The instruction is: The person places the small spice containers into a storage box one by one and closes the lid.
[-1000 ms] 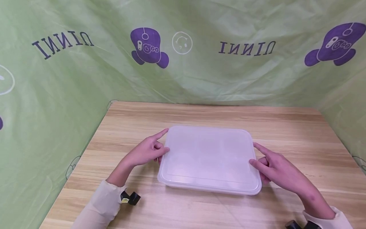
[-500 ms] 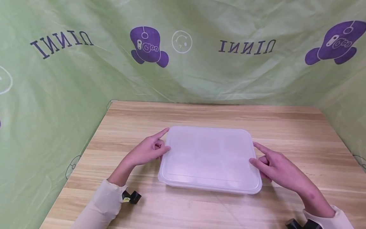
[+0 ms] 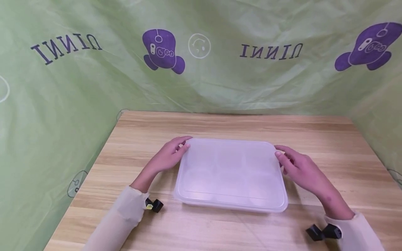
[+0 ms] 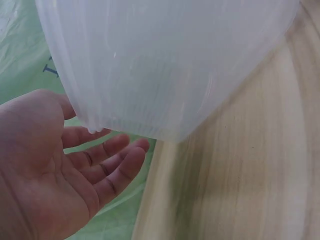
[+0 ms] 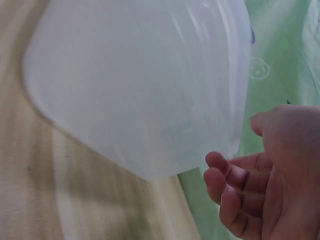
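A flat rectangular box of translucent white plastic with a frosted lid (image 3: 230,170) lies on the table; faint compartments show through it. At its far left corner is my left hand (image 3: 169,153), thumb at the lid's edge and index finger along the corner. The left wrist view shows the other fingers of that hand (image 4: 65,165) loosely bent below the box corner (image 4: 150,75). My right hand (image 3: 303,169) is at the far right corner, thumb by the rim. In the right wrist view its fingers (image 5: 232,205) are loosely bent beside the box wall (image 5: 140,100).
The wooden table (image 3: 232,125) extends around the box on all sides. A green printed curtain (image 3: 220,80) hangs behind it and along both sides. Black devices (image 3: 323,232) sit at both wrists, next to pale sleeves (image 3: 116,219).
Both hands have slid away from me along the box's short sides to its far corners. Their pointing index fingers now bend in at the corners. The box has stayed almost in place.
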`<state>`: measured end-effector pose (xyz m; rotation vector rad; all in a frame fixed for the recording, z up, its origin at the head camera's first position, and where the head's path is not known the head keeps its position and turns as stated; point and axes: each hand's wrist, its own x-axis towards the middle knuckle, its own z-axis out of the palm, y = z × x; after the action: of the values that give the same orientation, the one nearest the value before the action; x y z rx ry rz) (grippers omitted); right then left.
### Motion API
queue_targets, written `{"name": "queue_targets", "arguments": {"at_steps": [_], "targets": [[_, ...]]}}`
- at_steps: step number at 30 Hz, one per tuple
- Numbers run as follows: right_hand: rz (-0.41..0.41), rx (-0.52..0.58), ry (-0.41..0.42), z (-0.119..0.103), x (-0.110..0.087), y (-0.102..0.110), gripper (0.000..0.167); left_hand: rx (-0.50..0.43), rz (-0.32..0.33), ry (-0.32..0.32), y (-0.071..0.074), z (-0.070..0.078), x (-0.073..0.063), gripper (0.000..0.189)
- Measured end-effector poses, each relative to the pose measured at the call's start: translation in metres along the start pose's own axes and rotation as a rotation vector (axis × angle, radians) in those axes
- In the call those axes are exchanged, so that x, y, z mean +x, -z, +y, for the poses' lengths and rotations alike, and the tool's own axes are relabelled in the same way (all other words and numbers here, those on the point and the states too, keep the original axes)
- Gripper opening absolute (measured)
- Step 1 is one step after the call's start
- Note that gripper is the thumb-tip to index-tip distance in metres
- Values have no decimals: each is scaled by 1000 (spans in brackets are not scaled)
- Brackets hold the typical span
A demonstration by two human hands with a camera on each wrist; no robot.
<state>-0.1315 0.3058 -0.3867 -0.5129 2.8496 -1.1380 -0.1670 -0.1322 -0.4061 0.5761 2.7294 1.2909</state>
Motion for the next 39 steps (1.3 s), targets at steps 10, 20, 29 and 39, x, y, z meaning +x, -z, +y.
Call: {"name": "queue_targets", "arguments": {"at_steps": [10,20,29,39], "targets": [[34,128,-98,14,32,-12,52,-189,77,97,-10,-11,20,34],[12,246,-154,22,39,-14,47,-393,162,169,-16,-12,25,24],[-2,309,-178,25,39,-13,44,-463,167,162,-23,-12,26,20],[-8,298,-177,25,39,-12,45,-544,184,143,-28,-11,27,20]]}}
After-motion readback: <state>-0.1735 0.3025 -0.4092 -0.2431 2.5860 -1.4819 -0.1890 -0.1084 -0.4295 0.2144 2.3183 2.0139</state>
